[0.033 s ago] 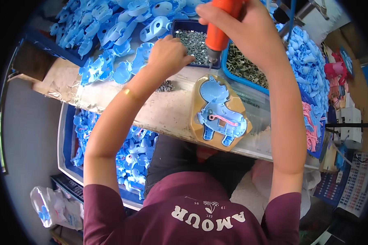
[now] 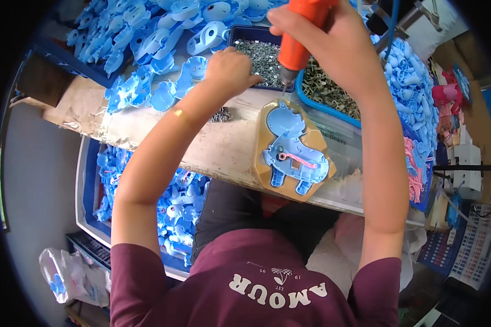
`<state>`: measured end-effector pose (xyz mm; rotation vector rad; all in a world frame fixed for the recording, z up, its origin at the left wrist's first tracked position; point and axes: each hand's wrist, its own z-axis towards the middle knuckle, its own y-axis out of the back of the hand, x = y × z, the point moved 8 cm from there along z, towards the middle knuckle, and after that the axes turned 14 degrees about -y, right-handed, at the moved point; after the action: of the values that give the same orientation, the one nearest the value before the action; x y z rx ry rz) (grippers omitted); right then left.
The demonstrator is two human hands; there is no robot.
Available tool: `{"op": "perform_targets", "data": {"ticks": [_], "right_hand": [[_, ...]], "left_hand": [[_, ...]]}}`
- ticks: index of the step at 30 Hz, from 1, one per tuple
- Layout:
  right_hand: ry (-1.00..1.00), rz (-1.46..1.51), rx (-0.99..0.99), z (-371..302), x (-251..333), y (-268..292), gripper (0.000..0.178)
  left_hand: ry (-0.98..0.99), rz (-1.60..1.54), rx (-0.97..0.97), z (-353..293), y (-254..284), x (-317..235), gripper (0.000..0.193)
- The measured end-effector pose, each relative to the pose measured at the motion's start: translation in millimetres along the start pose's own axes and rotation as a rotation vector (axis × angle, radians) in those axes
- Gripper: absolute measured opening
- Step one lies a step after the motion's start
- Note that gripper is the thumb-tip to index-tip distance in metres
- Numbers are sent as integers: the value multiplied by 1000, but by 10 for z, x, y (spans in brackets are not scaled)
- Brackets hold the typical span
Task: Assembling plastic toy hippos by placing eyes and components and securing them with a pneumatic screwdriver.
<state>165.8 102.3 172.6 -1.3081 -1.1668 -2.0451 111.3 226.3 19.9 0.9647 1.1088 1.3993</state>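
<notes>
My right hand [image 2: 343, 49] is wrapped around an orange power screwdriver [image 2: 294, 52], which points down. Its bit hangs just above the far end of a tan block [image 2: 317, 136]. Set in that block is a light blue animal-shaped toy half-shell [image 2: 286, 124], with a pink strip [image 2: 303, 161] and a small round part across its body. My left hand [image 2: 229, 71] is curled at the near left edge of a dark blue tray [image 2: 232, 34] of small metal pieces. Its thumb points right; the other fingertips are hidden, so whatever they hold cannot be seen.
Blue shells [image 2: 147, 32] pile up at the far left. Beside the tray is a bright blue bin [image 2: 333, 113] of metal parts; more blue pieces [image 2: 409, 82] lie heaped right. Below the bench edge, left, stands a crate [image 2: 83, 201] of blue parts.
My right hand and the screwdriver have shifted slightly right and down. My left hand has moved a little to the right. The block and shell stay put.
</notes>
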Motion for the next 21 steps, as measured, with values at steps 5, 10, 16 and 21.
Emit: {"op": "perform_targets", "data": {"ticks": [5,10,16,21], "right_hand": [[-167,166,104,-68,-84,37,49],[-52,181,100,-78,-146,159,47],[-12,123,94,-206,-199,202,35],[-194,490,111,-519,-265,57,23]], "left_hand": [[49,-50,327,247,-275,46,38],[35,-136,180,155,-247,96,21],[-296,-148,-216,-81,92,-417,9],[-445,-495,-273,-414,266,-1143,19]]}}
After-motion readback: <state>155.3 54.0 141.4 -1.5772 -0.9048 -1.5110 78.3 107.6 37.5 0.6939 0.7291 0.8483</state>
